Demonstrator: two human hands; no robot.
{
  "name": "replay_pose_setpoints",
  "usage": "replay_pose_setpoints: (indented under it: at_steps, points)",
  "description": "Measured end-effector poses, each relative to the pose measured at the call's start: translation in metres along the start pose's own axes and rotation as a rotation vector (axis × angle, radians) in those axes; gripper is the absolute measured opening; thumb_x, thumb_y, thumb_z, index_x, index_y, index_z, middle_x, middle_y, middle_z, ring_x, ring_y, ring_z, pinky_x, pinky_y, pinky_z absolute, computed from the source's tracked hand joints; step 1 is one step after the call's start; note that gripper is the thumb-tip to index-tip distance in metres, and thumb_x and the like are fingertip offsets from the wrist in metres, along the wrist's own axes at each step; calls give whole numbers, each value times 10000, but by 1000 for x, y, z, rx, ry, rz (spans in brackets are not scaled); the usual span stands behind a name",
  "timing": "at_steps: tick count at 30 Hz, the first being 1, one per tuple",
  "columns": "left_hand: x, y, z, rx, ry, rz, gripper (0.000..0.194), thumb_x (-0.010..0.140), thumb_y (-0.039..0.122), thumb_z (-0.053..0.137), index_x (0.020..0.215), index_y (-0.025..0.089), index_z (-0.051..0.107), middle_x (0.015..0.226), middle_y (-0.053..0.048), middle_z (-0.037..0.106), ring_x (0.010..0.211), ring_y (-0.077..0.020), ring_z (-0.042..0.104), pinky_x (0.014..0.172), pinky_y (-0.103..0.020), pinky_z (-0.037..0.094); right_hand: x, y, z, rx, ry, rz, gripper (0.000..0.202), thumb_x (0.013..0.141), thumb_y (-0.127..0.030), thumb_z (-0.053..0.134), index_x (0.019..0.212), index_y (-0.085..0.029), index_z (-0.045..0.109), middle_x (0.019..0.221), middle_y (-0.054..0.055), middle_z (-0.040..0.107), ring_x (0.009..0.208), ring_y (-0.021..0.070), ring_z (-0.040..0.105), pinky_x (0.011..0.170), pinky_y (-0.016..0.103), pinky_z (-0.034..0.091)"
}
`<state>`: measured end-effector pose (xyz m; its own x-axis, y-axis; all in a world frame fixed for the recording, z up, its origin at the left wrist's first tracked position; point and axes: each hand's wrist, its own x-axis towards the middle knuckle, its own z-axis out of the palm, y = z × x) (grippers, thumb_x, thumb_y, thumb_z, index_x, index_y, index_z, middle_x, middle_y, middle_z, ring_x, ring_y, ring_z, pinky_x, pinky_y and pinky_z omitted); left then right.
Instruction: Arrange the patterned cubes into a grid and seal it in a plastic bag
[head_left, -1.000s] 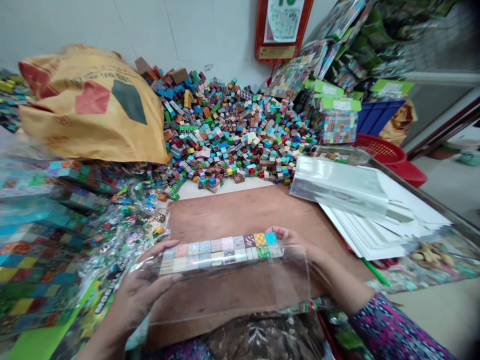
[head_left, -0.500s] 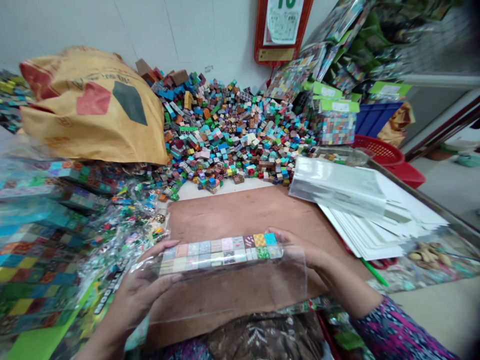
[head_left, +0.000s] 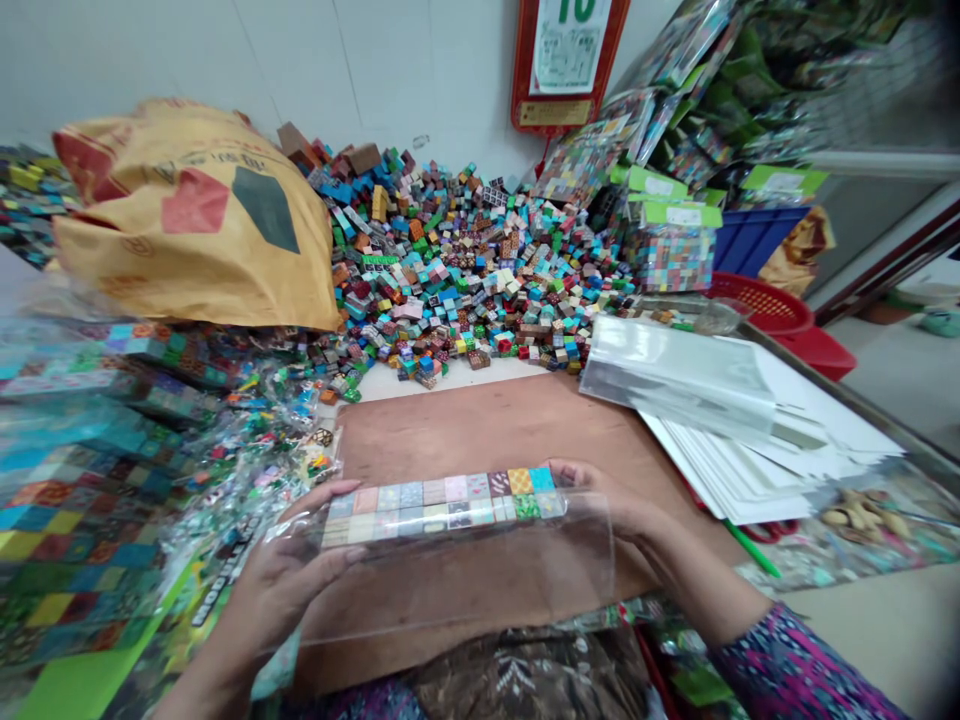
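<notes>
A row of small patterned blocks (head_left: 450, 505), two deep, lies inside a clear plastic sleeve (head_left: 465, 590) above the brown board. The loose lower part of the sleeve hangs towards my lap. My left hand (head_left: 289, 570) grips the left end, fingers on the far side and thumb along the near side. At the right end, my right hand (head_left: 600, 500) is closed round the plastic beside the blue block; part of its fingers is hidden behind the sleeve.
A brown board (head_left: 450, 430) lies beneath. Loose blocks (head_left: 465, 280) are heaped behind it. A yellow sack (head_left: 202, 230) and bagged blocks (head_left: 75, 540) stand left; white sheets (head_left: 697, 470), a clear plastic stack (head_left: 675, 370) and a red basket (head_left: 765, 305) are at right.
The fingers of my right hand have shifted slightly right along the top of the sleeve. The blocks and my left hand have hardly moved, and the view has turned a little.
</notes>
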<state>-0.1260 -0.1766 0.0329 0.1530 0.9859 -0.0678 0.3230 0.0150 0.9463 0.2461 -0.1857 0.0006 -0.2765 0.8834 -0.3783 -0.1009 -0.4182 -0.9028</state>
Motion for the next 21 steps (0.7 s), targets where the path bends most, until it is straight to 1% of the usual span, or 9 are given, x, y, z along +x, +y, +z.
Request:
replay_pose_setpoints:
  at_steps: [2,5,7,10,13,18,21]
  points:
    - [0,-2,-1,5,6,5,540,700,399,821,1193,244,667,1140,-59,707,979,-220,685,905,-302,546,3,4,-3,37,24,23,357,547,-382,864,779,-204,660,762,27,672,666,161,575,712,326,447]
    - [1,-5,-2,26,5,9,512,711,410,808,1178,240,682,1207,-75,688,1030,-241,674,947,-336,537,10,12,-7,91,33,57,391,561,-452,865,767,-195,655,716,14,661,635,150,565,706,324,450]
    - [0,-6,-3,34,-7,5,499,713,422,804,1164,242,691,1226,-79,681,1047,-247,671,966,-348,529,12,15,-8,101,-2,61,407,573,-478,866,772,-194,652,714,8,665,640,149,571,737,333,461]
    - [0,-5,-3,46,8,15,504,705,425,809,1162,246,694,1215,-76,685,1050,-250,670,982,-358,521,13,17,-7,95,-74,58,399,594,-467,862,809,-195,664,757,16,689,683,160,594,796,349,467]
    - [0,-2,-1,33,20,14,519,702,411,811,1177,246,684,1189,-72,695,1022,-245,678,953,-354,537,12,18,-5,89,-100,38,382,603,-458,855,794,-200,648,767,16,690,703,169,599,804,356,462]
    - [-1,0,0,-10,3,-8,547,693,400,817,1194,241,663,1160,-62,715,980,-230,692,881,-309,557,8,18,0,74,-63,-10,435,600,-494,857,802,-198,609,777,10,682,731,177,607,797,353,459]
    - [-1,1,-1,5,-5,-15,541,712,397,808,1206,237,654,1154,-66,718,985,-231,694,909,-319,547,6,17,2,85,-48,-16,468,572,-506,878,782,-194,600,752,0,673,690,154,592,734,313,453]
